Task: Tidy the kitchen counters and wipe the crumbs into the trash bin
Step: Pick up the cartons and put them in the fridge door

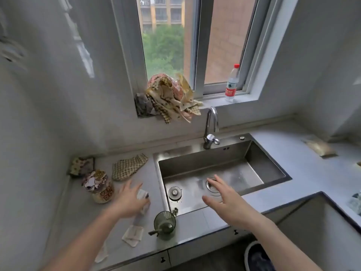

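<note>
My left hand [130, 202] reaches over the grey counter [84, 216] left of the sink, its fingers spread and resting on a small white packet [142, 194]. More white wrappers [133, 234] lie nearer the front edge. My right hand [224, 198] hovers open, fingers straight, above the front of the steel sink [254, 153] and holds nothing. A checked cloth [129, 166] lies on the counter behind my left hand. The rim of a trash bin [247, 253] shows on the floor at the bottom right.
A green ribbed glass cup [165, 224] stands at the counter's front edge between my arms. A patterned jar [97, 185] and a folded cloth [81, 166] sit at the left wall. Bunched cloths [170, 96] and a water bottle [232, 84] are on the window sill. The faucet [211, 128] rises behind the sink.
</note>
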`<state>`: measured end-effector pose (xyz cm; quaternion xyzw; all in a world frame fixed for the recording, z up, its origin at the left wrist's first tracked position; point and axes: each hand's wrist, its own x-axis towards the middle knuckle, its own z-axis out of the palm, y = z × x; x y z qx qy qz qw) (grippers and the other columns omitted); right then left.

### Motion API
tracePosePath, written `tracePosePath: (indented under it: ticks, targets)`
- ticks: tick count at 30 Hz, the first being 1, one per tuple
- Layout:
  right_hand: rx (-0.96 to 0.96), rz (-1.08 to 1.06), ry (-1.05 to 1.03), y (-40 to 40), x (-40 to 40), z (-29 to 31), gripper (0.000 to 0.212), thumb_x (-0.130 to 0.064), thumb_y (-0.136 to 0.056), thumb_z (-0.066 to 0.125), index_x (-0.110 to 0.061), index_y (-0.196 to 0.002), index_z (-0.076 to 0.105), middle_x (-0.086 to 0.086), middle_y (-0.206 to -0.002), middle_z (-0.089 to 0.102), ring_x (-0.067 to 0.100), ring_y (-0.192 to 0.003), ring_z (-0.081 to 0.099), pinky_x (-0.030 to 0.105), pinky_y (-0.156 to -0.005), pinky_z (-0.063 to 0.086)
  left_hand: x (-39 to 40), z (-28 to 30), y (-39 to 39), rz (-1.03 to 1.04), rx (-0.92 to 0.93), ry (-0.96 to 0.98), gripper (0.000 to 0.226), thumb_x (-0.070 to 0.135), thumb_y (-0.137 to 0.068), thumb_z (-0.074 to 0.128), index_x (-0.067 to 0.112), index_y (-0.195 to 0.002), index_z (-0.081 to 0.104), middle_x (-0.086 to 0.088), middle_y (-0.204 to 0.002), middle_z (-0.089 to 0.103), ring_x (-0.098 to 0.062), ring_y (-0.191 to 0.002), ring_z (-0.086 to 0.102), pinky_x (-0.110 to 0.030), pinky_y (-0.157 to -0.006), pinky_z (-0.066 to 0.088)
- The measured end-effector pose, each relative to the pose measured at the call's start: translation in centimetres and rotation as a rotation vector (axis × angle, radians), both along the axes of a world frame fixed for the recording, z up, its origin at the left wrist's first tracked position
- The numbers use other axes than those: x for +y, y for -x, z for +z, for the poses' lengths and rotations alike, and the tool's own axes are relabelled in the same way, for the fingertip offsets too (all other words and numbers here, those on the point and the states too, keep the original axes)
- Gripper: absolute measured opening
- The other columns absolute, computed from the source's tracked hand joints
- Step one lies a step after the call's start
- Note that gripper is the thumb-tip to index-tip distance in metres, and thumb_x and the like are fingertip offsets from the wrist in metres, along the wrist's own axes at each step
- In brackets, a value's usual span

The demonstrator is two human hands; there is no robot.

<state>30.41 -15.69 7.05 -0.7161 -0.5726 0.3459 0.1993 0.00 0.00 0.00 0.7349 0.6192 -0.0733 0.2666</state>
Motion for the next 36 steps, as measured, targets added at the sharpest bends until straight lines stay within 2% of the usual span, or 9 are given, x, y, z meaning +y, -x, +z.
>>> tracePosePath:
  ticks: [4, 10, 13, 16, 19, 22, 25, 32, 36]
  targets:
    - [-0.018, -0.044, 0.041, 0.9, 1.1, -1.7, 0.07, -0.064, -0.093, 0.053, -0.044, -0.155, 0.026, -0.023, -0.166, 0.005, 0.004, -0.153, 0.009, 0.039, -0.124, 0.022, 2.6, -2.9, -0.3, -0.028, 0.029, 0.057, 0.078, 0.047, -0.093, 0.057, 0.018, -0.158, 0.025, -0.009, -0.162, 0.028, -0.03, -0.146, 0.033, -0.042, -0.119, 0.031]
    - [-0.014, -0.152, 0.074, 0.3, -0.8, -3.4, 0.062, -0.061, -0.091, 0.058, -0.051, -0.147, 0.034, -0.025, -0.163, 0.011, 0.006, -0.151, 0.021, 0.036, -0.12, 0.028, 3.3, -6.4, -0.5, 0.096, 0.052, 0.0, 0.06, 0.047, -0.084, 0.066, 0.021, -0.134, 0.046, -0.005, -0.128, 0.062, -0.027, -0.113, 0.062, -0.034, -0.086, 0.05]
    - [0.011, -0.222, 0.083, -0.6, -2.1, -3.4, 0.055, -0.059, -0.091, 0.059, -0.055, -0.142, 0.036, -0.028, -0.158, 0.015, 0.007, -0.139, 0.041, 0.033, -0.115, 0.033, 3.1, -6.4, -1.0, 0.134, 0.07, -0.038, 0.042, 0.039, -0.083, 0.066, 0.024, -0.121, 0.055, -0.003, -0.122, 0.067, -0.027, -0.111, 0.064, -0.032, -0.088, 0.052]
    - [0.015, -0.308, 0.066, -1.9, -3.7, -3.0, 0.053, -0.053, -0.095, 0.058, -0.049, -0.144, 0.039, -0.031, -0.151, 0.018, -0.007, -0.13, 0.04, 0.024, -0.108, 0.031, 3.6, -5.2, -2.2, 0.078, 0.063, -0.056, 0.046, 0.034, -0.074, 0.065, 0.029, -0.12, 0.064, 0.001, -0.113, 0.071, -0.024, -0.105, 0.067, -0.03, -0.083, 0.054]
    - [0.013, -0.398, 0.006, -4.1, -6.1, -2.9, 0.051, -0.05, -0.094, 0.061, -0.047, -0.142, 0.044, -0.031, -0.153, 0.022, -0.003, -0.143, 0.027, 0.026, -0.114, 0.03, 3.4, -2.4, -5.3, 0.007, -0.091, -0.151, 0.054, 0.039, -0.064, 0.06, 0.034, -0.117, 0.069, 0.002, -0.098, 0.074, -0.024, -0.09, 0.068, -0.031, -0.07, 0.055]
    - [0.036, -0.484, -0.023, -7.1, -9.5, -2.9, 0.05, -0.05, -0.092, 0.064, -0.049, -0.139, 0.047, -0.03, -0.155, 0.025, -0.003, -0.141, 0.029, 0.03, -0.117, 0.034, 2.0, 1.6, -10.4, -0.102, -0.284, -0.268, 0.041, 0.036, -0.072, 0.073, 0.039, -0.114, 0.071, 0.012, -0.089, 0.074, -0.018, -0.088, 0.07, -0.031, -0.072, 0.054]
    - [0.026, -0.579, -0.033, -10.6, -13.6, -2.8, 0.048, -0.048, -0.093, 0.064, -0.047, -0.138, 0.049, -0.029, -0.152, 0.029, -0.004, -0.137, 0.032, 0.022, -0.111, 0.029, 0.2, 4.6, -16.6, -0.249, -0.406, -0.346, 0.038, 0.031, -0.074, 0.084, 0.04, -0.109, 0.073, 0.022, -0.077, 0.068, -0.007, -0.078, 0.067, -0.025, -0.067, 0.048]
    - [-0.004, -0.796, -0.03, -19.7, -24.8, -2.4, 0.046, -0.044, -0.095, 0.062, -0.043, -0.139, 0.048, -0.023, -0.153, 0.03, 0.001, -0.144, 0.031, 0.023, -0.115, 0.025, -7.5, 6.7, -33.0, -0.678, -0.413, -0.382, 0.041, 0.043, -0.067, 0.088, 0.046, -0.101, 0.065, 0.021, -0.083, 0.068, -0.008, -0.072, 0.062, -0.026, -0.062, 0.048]
    - [-0.034, -0.869, -0.024, -24.2, -29.8, -2.1, 0.046, -0.043, -0.096, 0.061, -0.04, -0.14, 0.047, -0.026, -0.144, 0.034, -0.003, -0.136, 0.035, 0.021, -0.111, 0.026, -11.9, 7.3, -41.3, -0.814, -0.415, -0.377, 0.037, 0.045, -0.073, 0.081, 0.04, -0.106, 0.065, 0.022, -0.098, 0.063, -0.009, -0.086, 0.055, -0.027, -0.067, 0.044]
